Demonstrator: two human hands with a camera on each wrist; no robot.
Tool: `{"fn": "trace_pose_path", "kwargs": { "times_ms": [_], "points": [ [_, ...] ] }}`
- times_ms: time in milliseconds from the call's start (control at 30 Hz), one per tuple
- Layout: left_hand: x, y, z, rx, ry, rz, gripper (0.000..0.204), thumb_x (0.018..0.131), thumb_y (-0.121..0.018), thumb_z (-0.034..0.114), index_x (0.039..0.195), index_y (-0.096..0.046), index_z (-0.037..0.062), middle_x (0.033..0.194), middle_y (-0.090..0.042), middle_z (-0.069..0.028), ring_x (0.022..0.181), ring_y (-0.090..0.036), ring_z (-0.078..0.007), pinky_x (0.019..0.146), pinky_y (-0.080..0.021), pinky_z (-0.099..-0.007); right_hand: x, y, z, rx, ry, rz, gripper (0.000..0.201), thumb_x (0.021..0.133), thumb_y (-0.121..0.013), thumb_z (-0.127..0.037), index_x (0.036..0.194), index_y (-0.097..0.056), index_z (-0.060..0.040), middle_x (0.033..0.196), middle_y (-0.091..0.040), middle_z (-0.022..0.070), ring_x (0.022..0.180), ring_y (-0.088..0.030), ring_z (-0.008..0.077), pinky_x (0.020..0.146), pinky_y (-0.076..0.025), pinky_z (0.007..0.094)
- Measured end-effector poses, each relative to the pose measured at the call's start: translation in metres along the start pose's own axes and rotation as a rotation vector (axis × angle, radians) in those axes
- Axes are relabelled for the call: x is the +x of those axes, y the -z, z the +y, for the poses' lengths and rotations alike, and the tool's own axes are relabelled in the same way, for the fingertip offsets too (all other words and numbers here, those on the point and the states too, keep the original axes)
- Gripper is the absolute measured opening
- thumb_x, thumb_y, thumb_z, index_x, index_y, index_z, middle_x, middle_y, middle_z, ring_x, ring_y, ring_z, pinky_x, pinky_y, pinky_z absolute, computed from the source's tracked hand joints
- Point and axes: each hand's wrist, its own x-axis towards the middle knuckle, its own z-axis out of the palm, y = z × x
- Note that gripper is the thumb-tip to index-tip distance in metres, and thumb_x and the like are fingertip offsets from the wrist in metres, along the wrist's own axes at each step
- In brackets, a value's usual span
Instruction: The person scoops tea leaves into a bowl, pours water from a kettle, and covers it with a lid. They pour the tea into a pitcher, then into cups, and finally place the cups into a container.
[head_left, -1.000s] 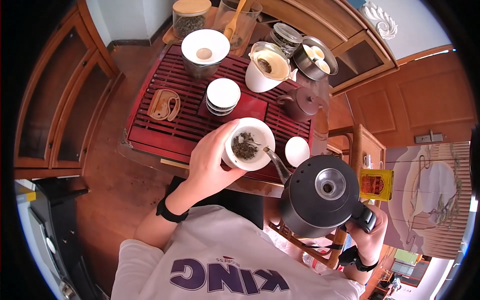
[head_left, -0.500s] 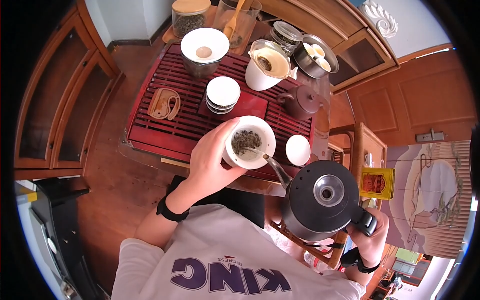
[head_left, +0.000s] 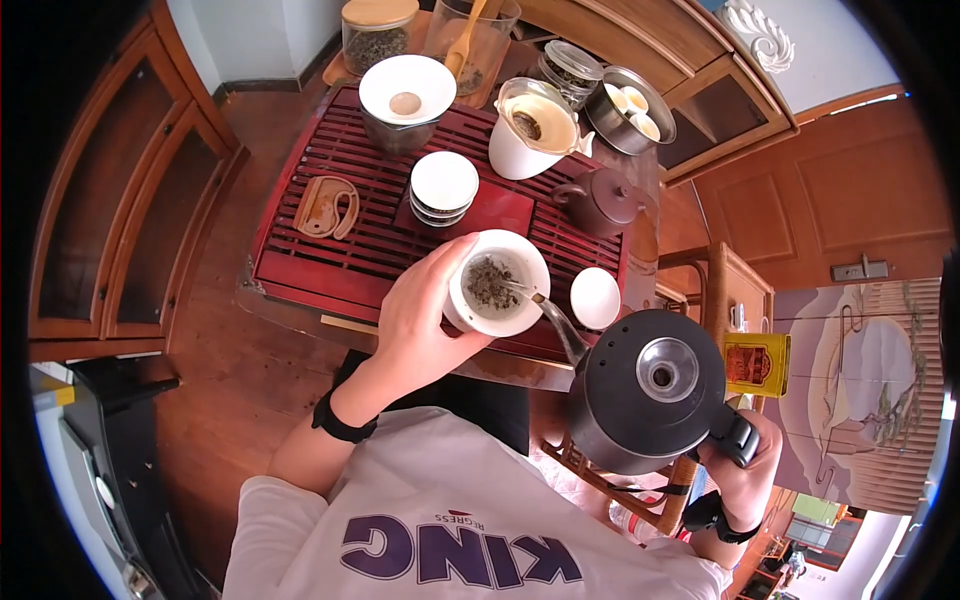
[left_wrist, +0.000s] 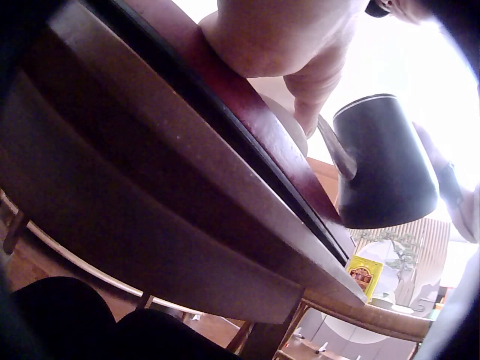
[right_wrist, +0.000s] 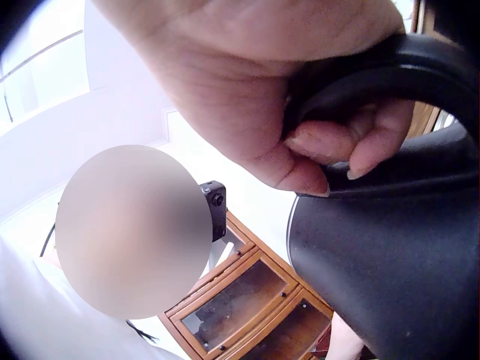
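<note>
My left hand (head_left: 415, 310) grips a white flared cup (head_left: 538, 262) by its side at the tray's near edge. Dark tea leaves (head_left: 488, 283) lie in it, among clear liquid. From the right, the black kettle (head_left: 645, 400) is tilted with its metal spout right at the cup's rim, and a thin stream runs from it onto the leaves. Fingers of my right hand (head_left: 745, 465) curl round the kettle's black handle (right_wrist: 420, 64), plain in the right wrist view. In the left wrist view the kettle hangs past the table edge beside my left hand.
On the slatted red tea tray (head_left: 330, 275) stand white stacked cups (head_left: 443, 185), a brown teapot (head_left: 603, 200), a white pitcher with a strainer (head_left: 535, 150), a white funnel-like strainer (head_left: 420, 80) and a small white dish (head_left: 595, 298). Jars and a metal bowl (head_left: 640, 135) stand behind.
The kettle has shifted slightly, its spout staying at the cup's rim. Liquid keeps running in, and the leaves have spread and moved about. The left hand stays nearly still.
</note>
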Motion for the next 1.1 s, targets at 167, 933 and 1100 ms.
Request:
{"fn": "trace_pose_path", "kwargs": {
  "times_ms": [167,933,1100],
  "points": [
    [-0.001,-0.002,0.0,-0.021,0.011,0.005,0.096,0.061,-0.089,0.01,0.145,-0.043,0.0054,0.136,-0.059,-0.0163,0.117,-0.062,-0.036,0.096,-0.051,-0.0447,-0.001,0.0,0.008,-0.022,0.037,0.005,0.015,0.065,-0.074,0.0,0.073,-0.061,0.0006,0.066,-0.058,0.0024,0.059,-0.051,0.0087,0.055,-0.04,0.0255],
    [0.0,-0.002,0.0,-0.018,0.001,0.023,0.096,0.06,-0.089,0.01,0.145,-0.044,0.0055,0.136,-0.059,-0.0168,0.116,-0.063,-0.0358,0.096,-0.052,-0.044,0.001,0.001,0.005,-0.021,0.044,0.028,0.015,0.065,-0.074,0.0,0.072,-0.06,-0.0005,0.064,-0.057,0.0008,0.058,-0.05,0.0082,0.054,-0.039,0.0249],
    [0.0,-0.003,-0.001,-0.024,-0.004,0.026,0.096,0.06,-0.089,0.01,0.145,-0.044,0.0055,0.136,-0.059,-0.0169,0.116,-0.063,-0.036,0.095,-0.052,-0.0442,0.0,-0.001,0.005,-0.039,0.05,0.033,0.016,0.064,-0.074,0.0,0.072,-0.06,-0.0001,0.065,-0.057,0.0021,0.059,-0.051,0.0091,0.055,-0.039,0.0252]
  ]
}}
